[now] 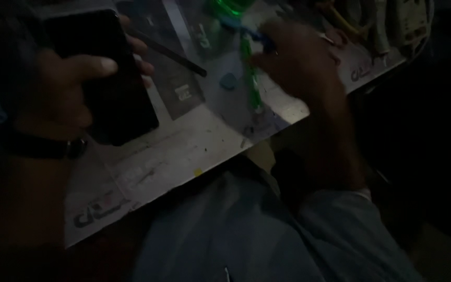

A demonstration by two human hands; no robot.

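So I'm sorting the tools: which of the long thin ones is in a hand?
The green-handled tool, gripped by the right hand; the black stick lies loose on the mat.

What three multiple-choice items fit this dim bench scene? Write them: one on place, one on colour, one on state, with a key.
1. Where is the dark phone?
A. In the left hand
B. Flat on the work mat
C. On the lap

2. What colour is the tool by the right hand?
A. Red
B. Green
C. White

3. How is the phone screen?
A. Lit
B. Dark
C. Covered by paper

Key: 1 A, thumb and fingers wrap its edges above the mat. 2 B, its shaft shows green. 3 B, the face shows plain black.
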